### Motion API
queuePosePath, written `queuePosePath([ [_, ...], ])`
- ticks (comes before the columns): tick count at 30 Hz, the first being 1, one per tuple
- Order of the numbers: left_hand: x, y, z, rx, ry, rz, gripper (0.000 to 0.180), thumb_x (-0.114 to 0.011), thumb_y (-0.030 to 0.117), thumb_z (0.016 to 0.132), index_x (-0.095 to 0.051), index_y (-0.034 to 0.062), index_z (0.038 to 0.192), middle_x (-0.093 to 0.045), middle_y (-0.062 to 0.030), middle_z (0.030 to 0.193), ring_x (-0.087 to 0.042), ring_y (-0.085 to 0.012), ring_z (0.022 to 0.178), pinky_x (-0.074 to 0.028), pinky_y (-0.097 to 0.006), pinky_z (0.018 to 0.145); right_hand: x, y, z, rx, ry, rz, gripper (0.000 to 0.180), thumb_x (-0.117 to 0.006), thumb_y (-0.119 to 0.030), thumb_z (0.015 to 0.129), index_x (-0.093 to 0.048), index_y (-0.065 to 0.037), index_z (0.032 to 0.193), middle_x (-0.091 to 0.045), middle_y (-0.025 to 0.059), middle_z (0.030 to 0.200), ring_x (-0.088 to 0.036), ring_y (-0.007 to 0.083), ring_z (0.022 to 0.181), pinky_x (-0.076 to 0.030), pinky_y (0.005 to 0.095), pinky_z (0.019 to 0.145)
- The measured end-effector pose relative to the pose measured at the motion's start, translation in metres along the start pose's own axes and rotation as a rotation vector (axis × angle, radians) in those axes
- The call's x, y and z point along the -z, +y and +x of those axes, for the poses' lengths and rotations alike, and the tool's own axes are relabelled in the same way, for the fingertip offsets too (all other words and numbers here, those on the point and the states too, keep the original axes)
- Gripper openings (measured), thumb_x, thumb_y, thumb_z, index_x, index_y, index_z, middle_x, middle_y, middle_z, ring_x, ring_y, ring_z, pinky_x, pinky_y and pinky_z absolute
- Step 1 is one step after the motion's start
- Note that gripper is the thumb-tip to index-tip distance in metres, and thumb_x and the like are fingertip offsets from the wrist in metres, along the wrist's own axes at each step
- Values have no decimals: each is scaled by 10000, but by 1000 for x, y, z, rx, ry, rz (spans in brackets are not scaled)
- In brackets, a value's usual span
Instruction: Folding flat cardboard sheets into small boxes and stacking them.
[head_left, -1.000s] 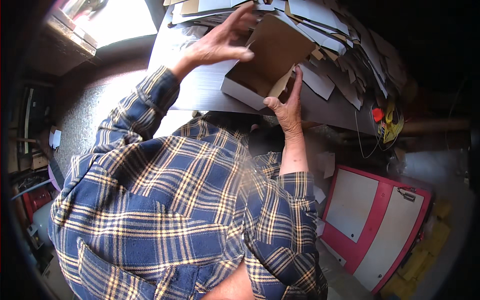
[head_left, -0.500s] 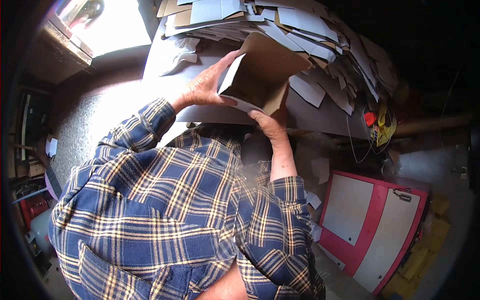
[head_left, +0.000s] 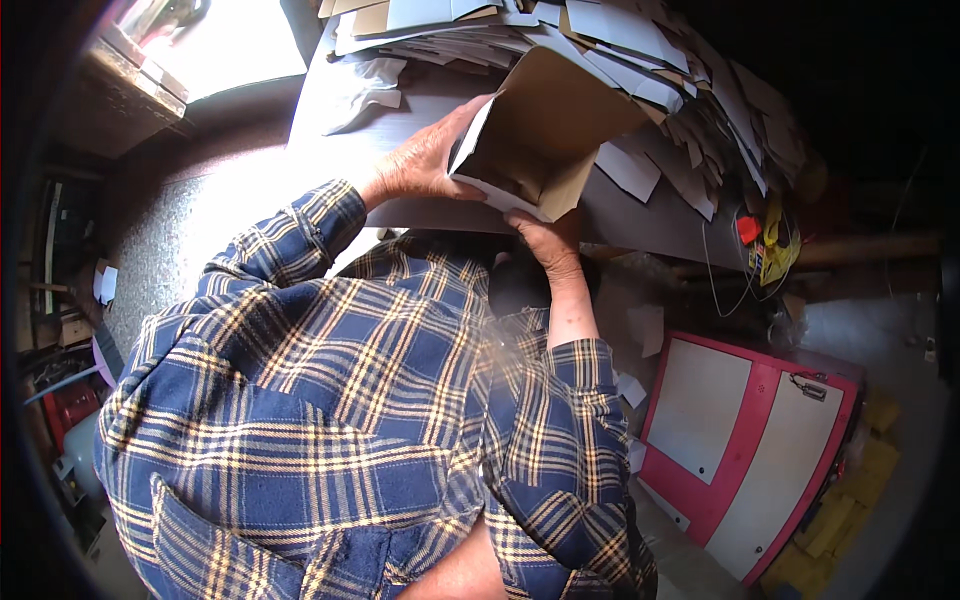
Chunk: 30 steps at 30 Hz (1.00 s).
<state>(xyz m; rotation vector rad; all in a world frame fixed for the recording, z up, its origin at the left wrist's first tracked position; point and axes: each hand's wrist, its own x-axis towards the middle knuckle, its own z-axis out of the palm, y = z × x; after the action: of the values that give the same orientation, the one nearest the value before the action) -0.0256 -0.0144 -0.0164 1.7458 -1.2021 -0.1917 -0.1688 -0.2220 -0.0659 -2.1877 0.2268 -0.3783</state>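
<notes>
Both hands are tilting a half-folded cardboard box (head_left: 540, 140) above the table's (head_left: 640, 215) near edge: the left hand (head_left: 425, 160) is clasping its side wall, and the right hand (head_left: 545, 240) is propping it from beneath, probably steadying it for folding beside the stacked flat blanks (head_left: 640, 50).

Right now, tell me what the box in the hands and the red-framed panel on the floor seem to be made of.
The box looks like thin cardboard: matte brown inside, pale outside, with crisp folded edges. The left hand and right hand hold it. The red-framed panel seems rigid, perhaps painted metal or plastic: smooth white faces, glossy red border, a small latch. Its exact material is unclear.
</notes>
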Motion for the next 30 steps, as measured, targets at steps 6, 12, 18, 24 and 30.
queuePosePath([
  [6, -2, 8, -3, 47, 6, -154, 1096, -875, 310, 597, -242, 60, 1457, -417, -173, 1397, -413, -298, 1301, -366, -390, 1073, 17, -66, 4, 266, 180, -81, 1110, -827, -124, 497, -224, -54, 1427, -395, 190, 1358, -436, 372, 1258, -392, 442, 1043],
  [12, -4, 12, -4, 75, -12, -231, 1203, -872, 377, 590, -143, 67, 1496, -368, -216, 1446, -352, -371, 1354, -334, -409, 1104, 23, -69, -2, 270, 175, 54, 1078, -816, -142, 517, -243, -54, 1426, -359, 191, 1392, -417, 369, 1267, -381, 446, 1046],
  [18, -15, 0, -8, 80, -94, 240, 1205, -834, 491, 594, -161, 46, 1490, -367, -245, 1427, -357, -399, 1324, -244, -466, 1134, 12, -1, -13, -161, -78, -42, 1063, -804, -118, 499, -261, -9, 1407, -492, 197, 1266, -523, 368, 1128, -416, 420, 1005],
  [24, -28, -21, -14, 130, -23, 180, 1115, -833, 413, 597, -237, 52, 1467, -463, -237, 1349, -391, -432, 1289, -293, -493, 1088, 8, -5, -14, -20, -16, 345, 473, -761, -44, 688, -617, -7, 1137, -654, 81, 1067, -621, 201, 953, -520, 342, 831],
  [30, -31, -25, -16, 535, -173, -223, 901, -830, 221, 689, -329, 13, 1409, -516, -183, 1270, -496, -287, 1183, -390, -399, 1029, -17, 14, -32, -264, -70, 702, 440, -794, -262, 723, -697, -26, 1081, -673, 152, 1095, -620, 199, 1012, -473, 318, 907],
])
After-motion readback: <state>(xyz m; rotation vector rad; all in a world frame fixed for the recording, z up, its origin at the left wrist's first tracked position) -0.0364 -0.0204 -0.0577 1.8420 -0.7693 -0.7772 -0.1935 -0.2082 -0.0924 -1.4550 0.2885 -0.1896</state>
